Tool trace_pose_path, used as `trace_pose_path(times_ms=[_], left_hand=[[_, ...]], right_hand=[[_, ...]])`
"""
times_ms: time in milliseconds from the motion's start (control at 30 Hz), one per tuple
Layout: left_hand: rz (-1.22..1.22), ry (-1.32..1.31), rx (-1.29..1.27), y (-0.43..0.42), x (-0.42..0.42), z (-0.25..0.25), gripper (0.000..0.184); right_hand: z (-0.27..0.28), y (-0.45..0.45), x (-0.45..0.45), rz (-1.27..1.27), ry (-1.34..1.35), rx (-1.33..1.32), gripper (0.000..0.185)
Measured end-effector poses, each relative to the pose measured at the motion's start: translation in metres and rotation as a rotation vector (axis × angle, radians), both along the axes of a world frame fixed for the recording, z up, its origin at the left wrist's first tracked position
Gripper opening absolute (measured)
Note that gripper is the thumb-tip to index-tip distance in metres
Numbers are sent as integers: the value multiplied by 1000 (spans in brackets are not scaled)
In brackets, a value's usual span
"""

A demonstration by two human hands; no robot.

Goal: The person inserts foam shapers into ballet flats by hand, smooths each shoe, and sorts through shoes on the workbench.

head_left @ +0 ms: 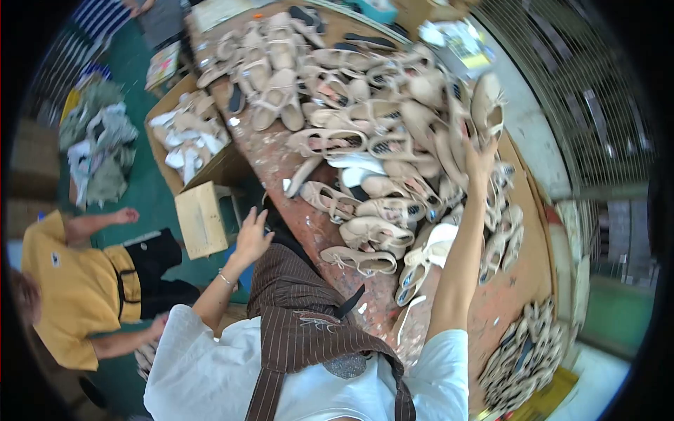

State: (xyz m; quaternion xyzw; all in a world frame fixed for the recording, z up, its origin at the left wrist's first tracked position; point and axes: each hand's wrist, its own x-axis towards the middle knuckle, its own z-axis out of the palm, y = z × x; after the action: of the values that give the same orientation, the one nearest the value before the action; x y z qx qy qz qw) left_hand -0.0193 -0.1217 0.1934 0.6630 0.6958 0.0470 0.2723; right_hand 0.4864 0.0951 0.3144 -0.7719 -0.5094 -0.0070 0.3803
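A large heap of beige shoes [337, 144] covers the worn reddish table [270, 158]. My right hand [480, 158] reaches out to the heap's right side, its fingers on a beige shoe [488, 105] that points away from me. My left hand [253, 237] is off the table's left edge, over my lap, with fingers spread and nothing in it. White insoles [441, 242] and a single beige shoe [359, 260] lie on the near side of the heap.
A cardboard box [168, 158] of pale pieces stands left of the table, beside a wooden stool [203, 221]. A person in a yellow shirt [74, 288] is at the left. More shoes [523, 358] are piled at the lower right. Wire mesh [583, 91] runs along the right.
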Motion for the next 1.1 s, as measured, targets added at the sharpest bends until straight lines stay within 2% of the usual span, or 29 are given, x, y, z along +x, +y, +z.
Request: trace_pose_path(times_ms=[67, 100, 167, 200, 233, 333, 400, 467, 500, 533, 567, 600, 700, 767, 867, 900, 933, 1000, 1100], left_hand=[[166, 132, -169, -29, -47, -17, 67], [255, 125, -261, -45, -63, -23, 67], [400, 109, -432, -88, -86, -38, 63], [443, 104, -510, -112, -91, -52, 59], [475, 96, -589, -137, -94, -69, 56], [448, -87, -627, -233, -101, -155, 44], [810, -349, -710, -272, -93, -178, 38], [966, -731, -671, -336, -128, -283, 39], [1045, -918, -662, -352, -139, -309, 40], [974, -714, -692, -322, -143, -284, 39], [899, -506, -732, -278, -141, -238, 37], [829, -308, -778, -210, -129, -148, 36], [846, -310, -649, -97, -174, -149, 32], [743, -355, -432, -26, -207, -196, 30], [535, -402, -189, 90, -246, -225, 27], [490, -448, -134, 123, -244, -210, 27], [489, -484, -184, 151, -245, -193, 24], [524, -534, -217, 175, -247, -193, 21], [575, -571, -294, 153, -249, -225, 23]], right_hand=[[-35, 7, 20, 143, 162, -166, 55], [-39, 1, 14, 90, 201, -162, 41], [-66, -8, 33, 61, 199, -44, 44], [-38, -27, 6, -34, 196, -47, 50], [-45, -34, 11, -49, 196, 6, 51], [-45, -53, 11, -94, 298, 116, 53], [-59, -61, 8, -45, 345, 151, 55], [-68, -77, 9, -37, 320, 120, 56], [-72, -84, 9, -41, 272, 68, 57], [-74, -86, 6, -46, 224, 20, 58], [-58, -95, -18, -61, 283, 0, 61], [-59, -99, -28, -102, 248, 1, 61], [-73, -106, -44, -271, 168, 28, 63], [-91, -111, -57, -435, 123, 6, 62], [-97, -90, -122, -575, 101, -87, 55], [-85, -97, -131, -608, 75, -147, 53], [-125, -119, -81, -628, -117, -300, 48], [-128, -119, -86, -670, -153, -303, 48], [-124, -121, -98, -689, -164, -287, 48]])
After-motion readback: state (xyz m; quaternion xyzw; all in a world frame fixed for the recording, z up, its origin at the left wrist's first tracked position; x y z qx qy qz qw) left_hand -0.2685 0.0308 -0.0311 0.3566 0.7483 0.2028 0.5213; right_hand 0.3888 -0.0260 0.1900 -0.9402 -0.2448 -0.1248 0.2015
